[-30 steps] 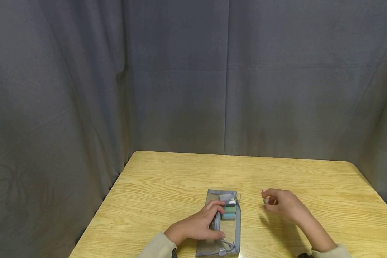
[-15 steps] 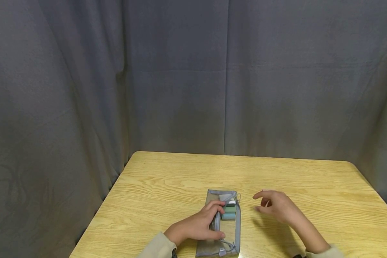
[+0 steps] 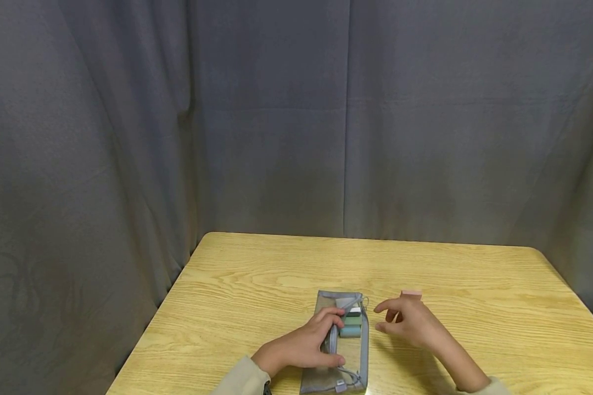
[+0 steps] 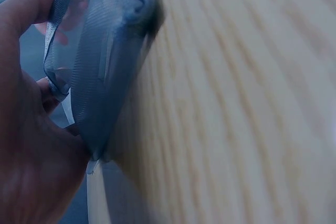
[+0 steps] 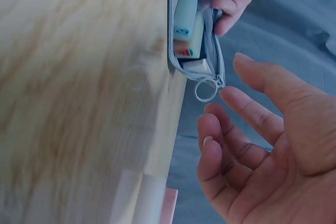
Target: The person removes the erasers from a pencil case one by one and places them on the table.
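Observation:
A grey see-through mesh pencil case (image 3: 354, 359) lies lengthwise on the table with its zip undone. My left hand (image 3: 310, 343) grips the opening's edge, fingers and thumb spread along it; in the left wrist view the fingers (image 4: 26, 11) hold the mesh rim. Inside are a blue eraser (image 5: 185, 15), a green block (image 3: 352, 320) and a white-topped dark block (image 3: 356, 311). My right hand (image 3: 407, 321) hovers just right of the case, holding nothing, fingers loosely bent. In the right wrist view its fingertips come close to the zip's ring (image 5: 205, 90).
A pink block (image 3: 411, 294) stands on the wooden table (image 3: 257, 274) behind the right hand, partly hidden. The right wrist view shows a white block (image 5: 149, 198) beside it. Grey curtains (image 3: 272, 120) hang behind and on both sides.
My right hand has moved left toward the pencil case, and the pink block has come into sight behind it. The left hand and the case have stayed still.

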A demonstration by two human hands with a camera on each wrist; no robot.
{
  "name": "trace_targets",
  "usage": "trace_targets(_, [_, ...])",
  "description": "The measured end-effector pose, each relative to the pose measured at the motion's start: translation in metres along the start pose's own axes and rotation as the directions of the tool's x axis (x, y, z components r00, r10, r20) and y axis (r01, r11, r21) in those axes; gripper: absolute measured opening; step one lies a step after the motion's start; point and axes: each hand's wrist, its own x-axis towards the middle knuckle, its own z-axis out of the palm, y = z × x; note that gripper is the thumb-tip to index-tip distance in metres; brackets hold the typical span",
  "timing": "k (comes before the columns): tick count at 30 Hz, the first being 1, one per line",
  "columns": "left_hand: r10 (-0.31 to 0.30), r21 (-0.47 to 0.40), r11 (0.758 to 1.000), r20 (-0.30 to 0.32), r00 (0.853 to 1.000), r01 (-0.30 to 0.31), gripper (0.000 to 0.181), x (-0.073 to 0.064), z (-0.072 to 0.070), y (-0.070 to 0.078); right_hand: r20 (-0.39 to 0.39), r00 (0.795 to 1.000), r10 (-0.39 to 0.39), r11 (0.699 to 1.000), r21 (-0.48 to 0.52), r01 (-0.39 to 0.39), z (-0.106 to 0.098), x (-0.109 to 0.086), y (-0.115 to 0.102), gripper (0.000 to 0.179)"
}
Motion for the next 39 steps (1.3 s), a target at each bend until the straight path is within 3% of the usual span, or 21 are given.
trace_targets(6, [-0.004,0.001,1.000,-0.003,1.000,0.004,0.054,0.001,0.001,-0.002,-0.011,1.000,0.009,1.000,-0.014,-0.009,0.008,0.000,-0.005,0.026])
trace_targets(13, [-0.004,-0.006,1.000,-0.004,1.000,0.004,0.054,0.001,0.001,-0.003,0.030,0.998,0.057,0.998,0.010,-0.057,0.016,0.002,-0.008,0.025])
trace_targets(39, [0.017,-0.012,1.000,-0.002,1.000,-0.017,0.051,0.000,0.000,0.000,0.108,0.994,0.026,0.999,0.038,-0.031,0.029,0.007,-0.012,0.023])
